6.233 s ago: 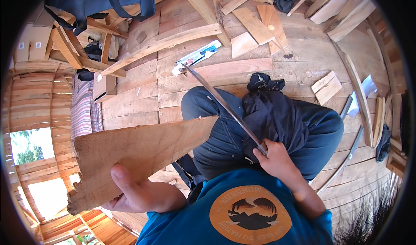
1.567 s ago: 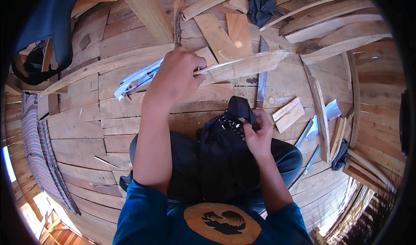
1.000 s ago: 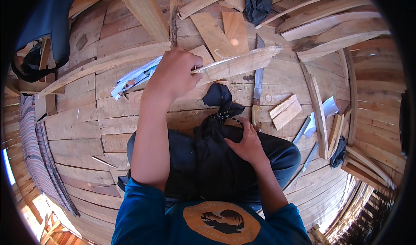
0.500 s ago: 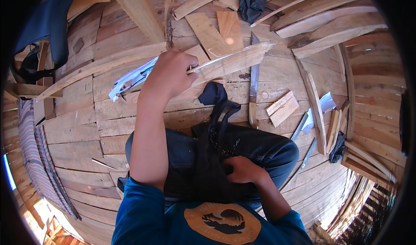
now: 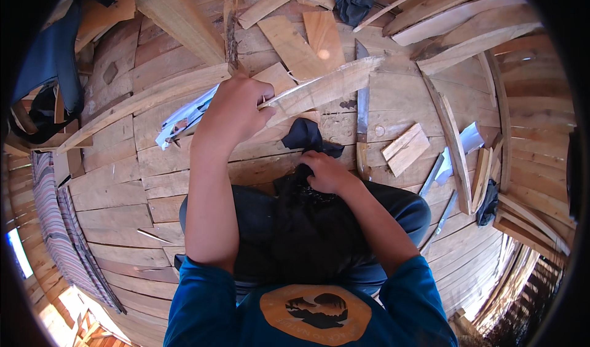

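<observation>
Black cloth (image 5: 310, 224) is bunched across our lap, its upper end (image 5: 300, 134) reaching past our knees toward the floor (image 5: 172, 163). Our right hand (image 5: 324, 172) is on that upper part, fingers bent; can't tell if they're gripping or just touching.

Our left hand (image 5: 243, 109) has thumb and fingers closed narrow on the near end of a wooden board (image 5: 329, 86). Board slants out to the right, crossing our view of the knife blade (image 5: 362, 110); knife handle points back toward our right knee.

Containers: crumpled black plastic bag (image 5: 353, 0) by the loose planks (image 5: 294, 47) up top, contents hidden. Second dark bag (image 5: 488, 203) at right, beside wood pieces (image 5: 481, 176); can't see inside. Blue-and-white packet (image 5: 184, 120) lies flattish on the floor, left of our left hand; can't tell what's in it.
</observation>
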### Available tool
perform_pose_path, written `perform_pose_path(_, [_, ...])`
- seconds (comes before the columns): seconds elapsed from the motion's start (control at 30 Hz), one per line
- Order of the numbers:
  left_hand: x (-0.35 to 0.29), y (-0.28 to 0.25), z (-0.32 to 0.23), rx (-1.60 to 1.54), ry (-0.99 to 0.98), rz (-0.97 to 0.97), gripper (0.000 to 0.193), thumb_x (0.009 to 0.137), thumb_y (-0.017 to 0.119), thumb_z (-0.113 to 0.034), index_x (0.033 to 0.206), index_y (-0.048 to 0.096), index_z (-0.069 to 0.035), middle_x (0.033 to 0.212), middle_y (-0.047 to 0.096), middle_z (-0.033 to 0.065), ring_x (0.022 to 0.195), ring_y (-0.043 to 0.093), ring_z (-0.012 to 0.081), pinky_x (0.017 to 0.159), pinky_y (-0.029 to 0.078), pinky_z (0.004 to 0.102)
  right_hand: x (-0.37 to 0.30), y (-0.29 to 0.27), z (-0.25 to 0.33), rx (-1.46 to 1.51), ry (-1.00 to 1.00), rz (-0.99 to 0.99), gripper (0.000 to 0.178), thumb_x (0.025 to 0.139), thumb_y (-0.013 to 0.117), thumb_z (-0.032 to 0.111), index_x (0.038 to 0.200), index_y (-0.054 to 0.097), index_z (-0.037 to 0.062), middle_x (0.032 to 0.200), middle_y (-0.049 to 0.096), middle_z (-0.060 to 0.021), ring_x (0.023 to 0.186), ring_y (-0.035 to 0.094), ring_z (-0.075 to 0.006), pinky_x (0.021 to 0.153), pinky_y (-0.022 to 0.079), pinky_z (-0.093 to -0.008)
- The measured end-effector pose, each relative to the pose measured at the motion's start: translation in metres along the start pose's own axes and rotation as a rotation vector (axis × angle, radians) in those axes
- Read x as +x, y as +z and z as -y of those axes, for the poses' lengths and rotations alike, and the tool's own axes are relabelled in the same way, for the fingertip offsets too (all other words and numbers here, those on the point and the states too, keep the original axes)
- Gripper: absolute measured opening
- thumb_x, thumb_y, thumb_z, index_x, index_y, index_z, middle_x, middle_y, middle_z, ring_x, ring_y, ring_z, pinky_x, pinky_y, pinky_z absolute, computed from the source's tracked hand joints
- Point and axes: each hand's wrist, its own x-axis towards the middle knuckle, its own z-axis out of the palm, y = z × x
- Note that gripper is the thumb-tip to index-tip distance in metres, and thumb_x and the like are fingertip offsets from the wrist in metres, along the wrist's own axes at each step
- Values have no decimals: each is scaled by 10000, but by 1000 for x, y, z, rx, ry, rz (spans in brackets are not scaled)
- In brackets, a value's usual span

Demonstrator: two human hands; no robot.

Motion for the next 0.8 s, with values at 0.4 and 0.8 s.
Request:
perform_pose_path(0.4, [-3, 2, 0, -27, 31, -56, 221, 724, 752, -105, 875, 657, 26, 808, 626, 193, 792, 598, 352, 718, 466, 420, -61, -36, 33, 541, 186, 584, 395, 896, 484, 291, 1045, 689, -12, 1030, 679, -233, 995, 641, -379, 897, 478, -414])
perform_pose_path(0.8, [-1, 3, -9, -32, 58, -7, 200, 710, 742, -91, 826, 642, 38, 754, 597, 225, 725, 581, 387, 681, 454, 434, -103, 5, 46, 542, 261, 217, 341, 917, 550, 297, 1053, 691, 18, 988, 682, -229, 955, 656, -362, 872, 493, -397])
